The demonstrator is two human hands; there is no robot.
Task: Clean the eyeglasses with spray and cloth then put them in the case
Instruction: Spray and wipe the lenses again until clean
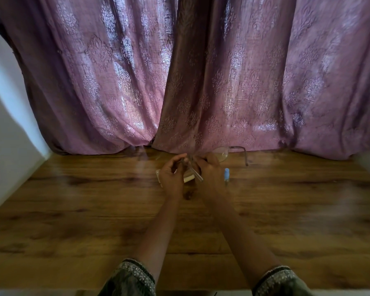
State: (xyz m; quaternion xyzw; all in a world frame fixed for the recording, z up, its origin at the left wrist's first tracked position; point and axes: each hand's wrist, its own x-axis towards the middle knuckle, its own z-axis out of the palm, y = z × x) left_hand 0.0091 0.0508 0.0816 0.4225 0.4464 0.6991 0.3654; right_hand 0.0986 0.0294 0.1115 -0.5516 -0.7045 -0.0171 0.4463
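From the head view, both hands meet at the far middle of the wooden worktop (pixel 94 210), close to the foot of a pink patterned curtain (pixel 115 82). They hold the eyeglasses (pixel 222 154) between them, just above the surface. The left hand (pixel 171 176) has its grip curled round one thin temple arm, which slants down between the two hands. The right hand (pixel 207 167) has its grip closed on the frame near the middle. One clear lens and the other temple arm stick out to the right of that hand.

A small spray bottle (pixel 226 175) with a blue cap stands upright just beside the right wrist. A pale flat object (pixel 189 178) lies under the hands (case or cloth, too blurred to tell). Dark embroidered sleeves (pixel 128 278) show at the bottom edge.
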